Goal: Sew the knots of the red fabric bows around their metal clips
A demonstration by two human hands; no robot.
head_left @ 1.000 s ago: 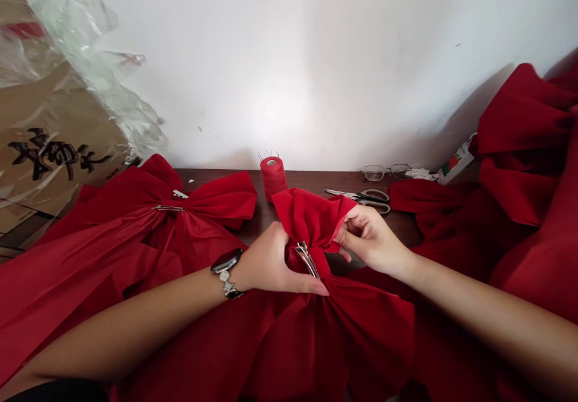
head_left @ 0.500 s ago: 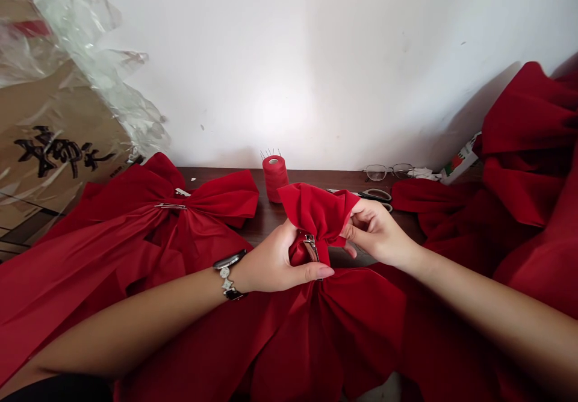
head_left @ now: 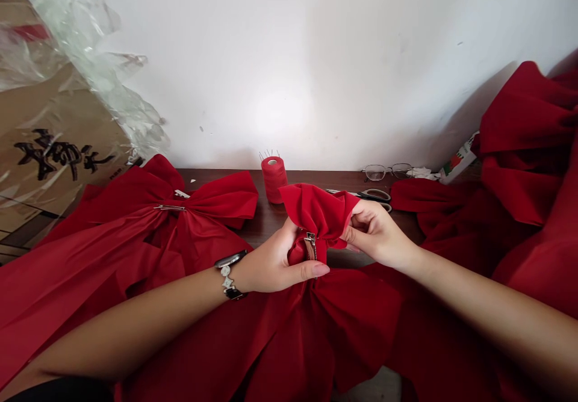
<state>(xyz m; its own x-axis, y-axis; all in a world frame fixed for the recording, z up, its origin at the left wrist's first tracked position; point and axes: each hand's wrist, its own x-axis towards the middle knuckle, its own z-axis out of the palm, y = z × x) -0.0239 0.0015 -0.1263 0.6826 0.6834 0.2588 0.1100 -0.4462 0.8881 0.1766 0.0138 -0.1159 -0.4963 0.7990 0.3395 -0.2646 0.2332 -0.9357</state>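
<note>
A large red fabric bow (head_left: 316, 324) lies in front of me, its gathered middle pinched by a metal clip (head_left: 310, 244). My left hand (head_left: 271, 263), a watch on its wrist, is closed around that gathered middle just below the clip, thumb pressed across the cloth. My right hand (head_left: 374, 233) pinches the edge of the bow's upper loop (head_left: 316, 209), which stands up between both hands.
Another clipped red bow (head_left: 180, 209) lies at left on the dark wooden table (head_left: 262, 221). A red thread spool (head_left: 273, 179) stuck with pins, scissors (head_left: 372, 195) and glasses (head_left: 388, 171) sit near the wall. More red fabric (head_left: 524, 167) is piled at right; a plastic-wrapped cardboard box (head_left: 49, 131) stands at left.
The gathered middle with its clip has been lifted slightly and turned upright. My right hand has closed in on the loop's edge, now covering part of the scissors behind it.
</note>
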